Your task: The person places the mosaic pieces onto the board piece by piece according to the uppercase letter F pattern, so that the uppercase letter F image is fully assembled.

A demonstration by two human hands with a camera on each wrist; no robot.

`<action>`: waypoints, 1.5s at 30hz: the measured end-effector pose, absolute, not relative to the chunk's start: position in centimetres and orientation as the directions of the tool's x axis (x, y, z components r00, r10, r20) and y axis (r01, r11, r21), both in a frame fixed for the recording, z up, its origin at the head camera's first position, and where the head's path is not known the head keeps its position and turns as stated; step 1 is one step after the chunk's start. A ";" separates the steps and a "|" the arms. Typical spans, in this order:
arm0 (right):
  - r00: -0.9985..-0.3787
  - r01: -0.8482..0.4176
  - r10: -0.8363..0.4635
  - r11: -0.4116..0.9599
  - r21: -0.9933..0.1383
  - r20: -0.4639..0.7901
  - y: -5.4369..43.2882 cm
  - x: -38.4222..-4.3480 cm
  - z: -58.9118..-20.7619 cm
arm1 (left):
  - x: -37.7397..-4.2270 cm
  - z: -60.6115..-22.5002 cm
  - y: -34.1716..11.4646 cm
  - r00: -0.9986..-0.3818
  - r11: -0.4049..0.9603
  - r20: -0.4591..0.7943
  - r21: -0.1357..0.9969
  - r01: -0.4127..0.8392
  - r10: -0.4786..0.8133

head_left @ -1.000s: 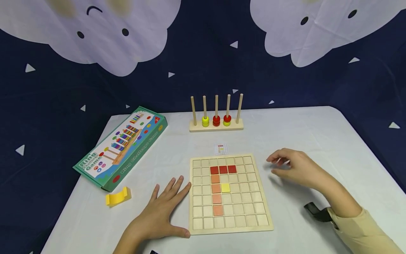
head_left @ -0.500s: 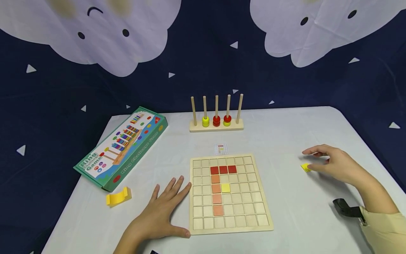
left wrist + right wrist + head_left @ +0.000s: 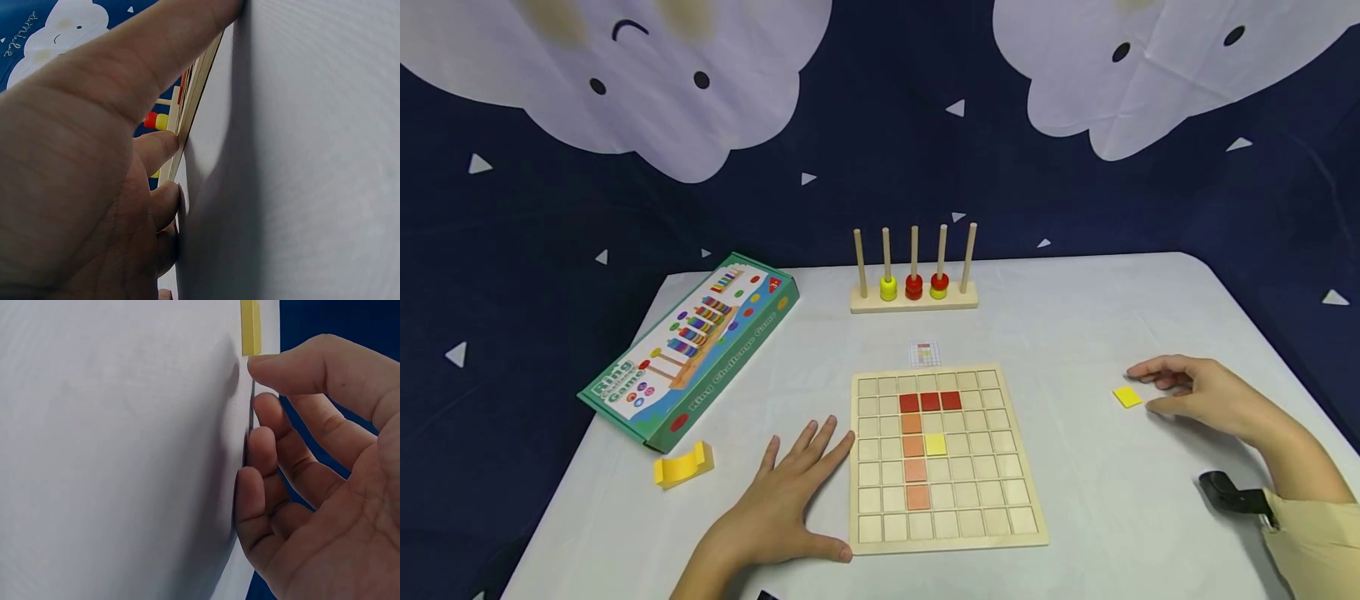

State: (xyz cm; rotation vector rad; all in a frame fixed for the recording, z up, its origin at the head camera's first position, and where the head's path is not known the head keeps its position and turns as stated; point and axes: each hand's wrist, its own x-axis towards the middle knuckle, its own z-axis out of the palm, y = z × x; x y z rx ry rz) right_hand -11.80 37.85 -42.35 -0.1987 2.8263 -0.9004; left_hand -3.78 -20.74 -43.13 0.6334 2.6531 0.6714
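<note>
A square wooden grid board (image 3: 949, 533) lies on the table, with three red tiles (image 3: 930, 402) in a row, a column of orange tiles (image 3: 915, 471) below, and one yellow tile (image 3: 936, 444). My left hand (image 3: 781, 500) is spread at the board's left side, index fingertip and thumb tip right at its edge. To the right, my right hand (image 3: 1217, 396) rests by a loose yellow tile (image 3: 1127, 397), fingers loosely bent and holding nothing. In the right wrist view the thumb tip is close beside that yellow tile (image 3: 250, 328).
A small printed pattern card (image 3: 924, 353) lies behind the board. Farther back stands a peg rack (image 3: 914, 305) with yellow and red rings. The green Ring Challenge Game box (image 3: 700, 367) and a yellow curved block (image 3: 683, 467) are on the left.
My right hand has moved right, away from the board's side, to the loose yellow tile, then drawn slightly back from it, showing it whole. My left hand keeps its place.
</note>
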 end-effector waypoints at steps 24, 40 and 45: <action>-0.974 -0.038 -0.156 0.825 -0.564 -0.163 38.1 -11.7 -42.8 | -3.8 -43.5 -20.7 -0.848 0.795 -0.203 0.503 0.338 0.489; -0.973 -0.042 -0.156 0.842 -0.538 -0.168 37.6 -11.8 -42.5 | -3.8 -43.5 -20.7 -0.850 0.798 -0.210 0.505 0.329 0.483; -0.977 -0.062 -0.160 0.845 -0.532 -0.140 37.3 -11.7 -42.7 | -3.8 -43.6 -20.7 -0.850 0.794 -0.198 0.506 0.337 0.488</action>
